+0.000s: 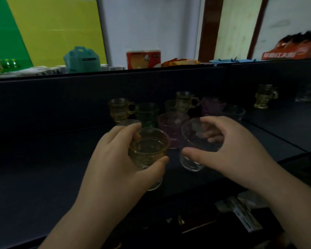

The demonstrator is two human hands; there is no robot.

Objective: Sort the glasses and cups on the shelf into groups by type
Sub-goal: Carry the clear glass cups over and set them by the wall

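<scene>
Holding, left hand (115, 155): it is gripping an amber glass cup (147, 150), fingers curled round the far side and thumb on the near wall, just above the dark shelf (43, 168).
Right hand (228, 148): it is clasping a clear glass cup (196, 155), fingers over the far rim, thumb pressing the near side.
Cups between the hands: they are sitting close, not touching.
Behind: a purple cup (171, 126), a green cup (146, 114) and an amber handled mug (120, 109) are standing clustered.
Far right: a footed amber mug (264, 98) is standing well apart.
</scene>
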